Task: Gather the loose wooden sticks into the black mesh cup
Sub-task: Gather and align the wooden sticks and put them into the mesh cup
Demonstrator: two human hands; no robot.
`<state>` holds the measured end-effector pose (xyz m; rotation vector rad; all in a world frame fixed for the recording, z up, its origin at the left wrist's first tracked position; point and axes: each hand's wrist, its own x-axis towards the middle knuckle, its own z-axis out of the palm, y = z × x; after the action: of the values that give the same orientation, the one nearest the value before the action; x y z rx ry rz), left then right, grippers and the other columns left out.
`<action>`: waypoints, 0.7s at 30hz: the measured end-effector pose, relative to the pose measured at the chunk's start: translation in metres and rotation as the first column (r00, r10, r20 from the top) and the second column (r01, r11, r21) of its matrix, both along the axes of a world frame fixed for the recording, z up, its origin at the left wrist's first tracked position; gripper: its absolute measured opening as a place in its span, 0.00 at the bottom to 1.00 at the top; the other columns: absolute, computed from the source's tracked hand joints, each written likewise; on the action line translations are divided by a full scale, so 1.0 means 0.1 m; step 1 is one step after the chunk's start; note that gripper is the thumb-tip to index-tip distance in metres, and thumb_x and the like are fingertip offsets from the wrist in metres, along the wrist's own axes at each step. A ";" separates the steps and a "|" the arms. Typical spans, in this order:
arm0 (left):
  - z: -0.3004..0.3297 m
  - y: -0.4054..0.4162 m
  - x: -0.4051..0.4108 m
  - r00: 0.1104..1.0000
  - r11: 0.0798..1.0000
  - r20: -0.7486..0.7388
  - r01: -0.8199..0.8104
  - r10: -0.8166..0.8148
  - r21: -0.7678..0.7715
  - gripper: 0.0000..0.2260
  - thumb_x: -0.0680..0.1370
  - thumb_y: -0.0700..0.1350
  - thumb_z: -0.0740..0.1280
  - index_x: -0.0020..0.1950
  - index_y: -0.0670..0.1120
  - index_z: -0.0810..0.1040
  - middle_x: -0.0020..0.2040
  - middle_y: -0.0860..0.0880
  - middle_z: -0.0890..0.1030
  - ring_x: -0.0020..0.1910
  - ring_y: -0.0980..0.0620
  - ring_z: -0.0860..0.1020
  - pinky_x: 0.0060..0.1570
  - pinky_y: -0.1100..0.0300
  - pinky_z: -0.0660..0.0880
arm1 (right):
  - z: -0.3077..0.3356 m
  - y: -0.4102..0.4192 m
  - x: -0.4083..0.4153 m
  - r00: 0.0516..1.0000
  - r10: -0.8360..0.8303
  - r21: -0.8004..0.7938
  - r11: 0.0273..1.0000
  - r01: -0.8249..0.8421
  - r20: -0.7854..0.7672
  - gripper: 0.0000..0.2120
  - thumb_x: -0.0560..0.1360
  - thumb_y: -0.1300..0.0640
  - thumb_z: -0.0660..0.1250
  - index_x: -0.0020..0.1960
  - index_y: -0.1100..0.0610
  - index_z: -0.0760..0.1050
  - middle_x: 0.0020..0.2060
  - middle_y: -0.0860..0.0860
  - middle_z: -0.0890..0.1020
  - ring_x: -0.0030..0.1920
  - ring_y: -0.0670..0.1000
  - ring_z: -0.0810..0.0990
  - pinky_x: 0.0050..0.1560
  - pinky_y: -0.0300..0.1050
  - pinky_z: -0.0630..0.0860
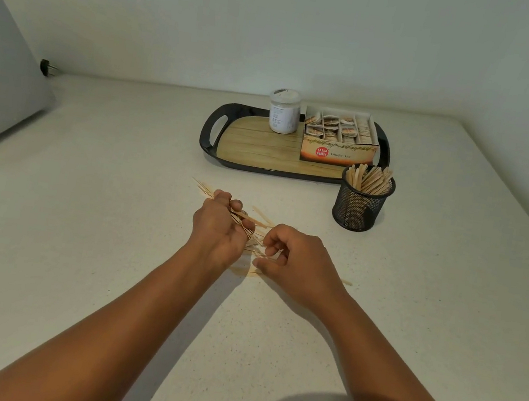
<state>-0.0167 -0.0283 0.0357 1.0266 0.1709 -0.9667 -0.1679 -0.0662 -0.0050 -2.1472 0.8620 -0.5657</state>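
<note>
We grip a bundle of wooden sticks point(246, 220) in our left hand point(218, 227), fingers curled round them, their ends poking out far-left. Our right hand point(295, 260) pinches loose sticks point(254, 269) lying on the counter point(83, 207) just beside it. The black mesh cup point(360, 202), already holding sticks, stands far-right, near the tray point(211, 130).

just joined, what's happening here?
A person is collecting loose wooden sticks off the white counter. The left hand holds a bunch of them; the right hand pinches at sticks lying on the counter. The black mesh cup, beside the tray, already holds many sticks.
</note>
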 end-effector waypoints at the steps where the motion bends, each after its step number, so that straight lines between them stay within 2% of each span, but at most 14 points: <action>1: 0.00 0.00 0.00 1.000 1.000 -0.022 0.000 0.000 -0.007 0.09 0.86 0.41 0.57 0.47 0.46 0.72 0.32 0.48 0.71 0.31 0.52 0.65 0.29 0.60 0.66 | -0.01 0.01 0.00 1.000 -0.008 -0.021 1.000 0.008 -0.010 0.11 0.74 0.53 0.79 0.50 0.44 0.78 0.42 0.41 0.82 0.36 0.43 0.77 0.38 0.40 0.74; 5: 0.01 0.00 -0.03 0.998 0.999 -0.062 0.010 -0.012 -0.042 0.08 0.86 0.42 0.57 0.49 0.46 0.72 0.31 0.48 0.71 0.31 0.52 0.65 0.30 0.60 0.65 | -0.02 0.00 0.01 1.000 -0.026 0.013 1.000 0.026 0.015 0.12 0.75 0.57 0.77 0.51 0.44 0.77 0.41 0.41 0.83 0.35 0.43 0.78 0.38 0.37 0.73; 10: 0.00 0.02 -0.06 0.999 0.999 -0.046 0.022 -0.024 -0.042 0.08 0.86 0.43 0.57 0.50 0.46 0.73 0.31 0.48 0.72 0.31 0.52 0.66 0.27 0.61 0.68 | -0.05 0.03 0.04 1.000 0.000 0.015 1.000 0.000 -0.005 0.15 0.76 0.57 0.75 0.55 0.42 0.73 0.40 0.42 0.84 0.36 0.44 0.80 0.39 0.41 0.77; 14: 0.01 0.03 -0.01 0.998 0.995 -0.010 -0.056 0.055 -0.085 0.07 0.85 0.41 0.58 0.50 0.45 0.74 0.29 0.49 0.74 0.32 0.52 0.71 0.34 0.58 0.73 | 0.00 -0.03 -0.02 0.999 0.044 0.016 0.999 -0.044 0.019 0.13 0.75 0.60 0.74 0.53 0.45 0.76 0.39 0.43 0.84 0.35 0.47 0.80 0.38 0.47 0.79; 15: 0.02 0.03 0.02 0.997 0.993 0.016 -0.074 0.075 -0.095 0.07 0.85 0.41 0.59 0.50 0.45 0.74 0.29 0.49 0.74 0.32 0.51 0.72 0.37 0.57 0.75 | 0.01 -0.05 -0.05 0.997 0.062 0.029 0.998 -0.063 0.042 0.12 0.75 0.61 0.74 0.52 0.47 0.78 0.39 0.43 0.83 0.36 0.49 0.80 0.38 0.48 0.79; 17: 0.03 0.04 0.04 0.993 0.992 0.086 -0.072 0.081 -0.102 0.06 0.84 0.41 0.59 0.52 0.45 0.75 0.29 0.50 0.74 0.30 0.52 0.73 0.42 0.54 0.78 | 0.05 -0.08 -0.10 0.990 0.072 0.063 0.995 -0.080 0.120 0.11 0.74 0.63 0.74 0.51 0.49 0.81 0.39 0.44 0.83 0.40 0.49 0.81 0.39 0.43 0.79; 19: 0.02 0.05 0.02 0.984 0.996 0.177 -0.018 0.034 -0.091 0.07 0.85 0.41 0.58 0.56 0.45 0.76 0.31 0.50 0.73 0.28 0.54 0.72 0.37 0.55 0.77 | 0.09 -0.08 -0.10 0.969 0.026 0.108 0.993 -0.054 0.244 0.10 0.74 0.64 0.75 0.50 0.51 0.82 0.39 0.46 0.83 0.39 0.45 0.80 0.40 0.37 0.78; 21: -0.02 0.07 -0.05 0.957 0.995 0.283 0.083 -0.064 -0.056 0.08 0.86 0.42 0.56 0.58 0.45 0.75 0.32 0.51 0.72 0.28 0.56 0.70 0.32 0.59 0.73 | 0.11 -0.05 -0.08 0.939 -0.042 0.158 0.987 -0.013 0.343 0.09 0.75 0.65 0.75 0.50 0.52 0.83 0.37 0.47 0.83 0.37 0.42 0.78 0.39 0.36 0.77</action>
<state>-0.0220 -0.0211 0.0338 1.1022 -0.1356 -0.8771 -0.1761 -0.0708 0.0060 -1.8269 0.7019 -0.8254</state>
